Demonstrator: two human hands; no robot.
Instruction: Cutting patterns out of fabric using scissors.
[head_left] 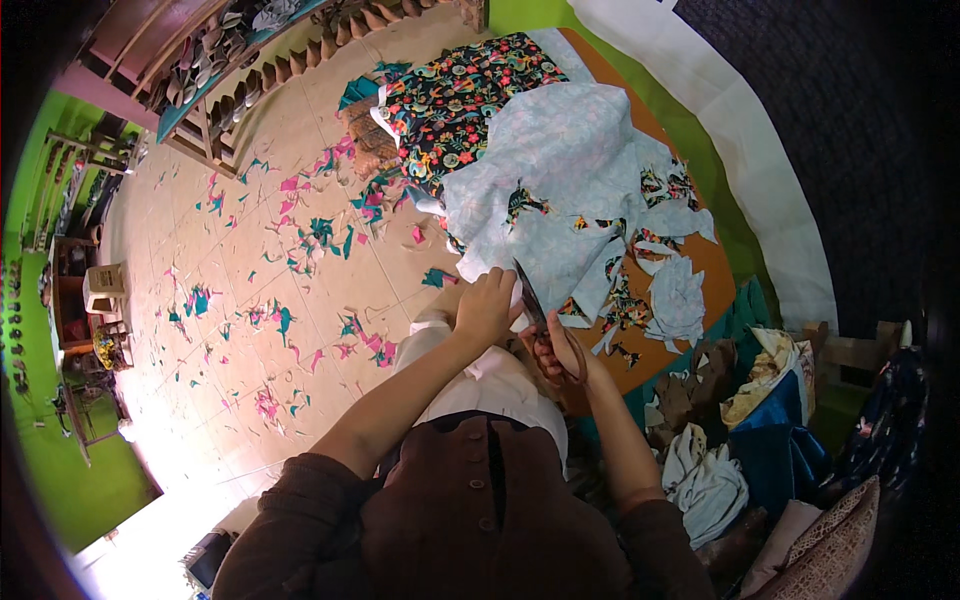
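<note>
My right hand [556, 349] grips a pair of scissors [534, 303] by the handles, with the blades pointing up into the near edge of a pale blue patterned cloth [560, 170]. My left hand [488, 305] pinches that same edge of the cloth just left of the blades. The cloth lies spread over a brown table [715, 280], and a dark floral fabric [460, 100] lies beneath and beyond it. Cut pale blue pieces [675, 295] and floral offcuts [625, 305] lie to the right of the scissors.
The tiled floor [250, 300] at left is strewn with several pink and teal scraps. Wooden shelving [210, 70] stands at the far left. A heap of folded cloth and cushions [770, 430] sits at my right. A white fabric strip [740, 130] runs along the wall.
</note>
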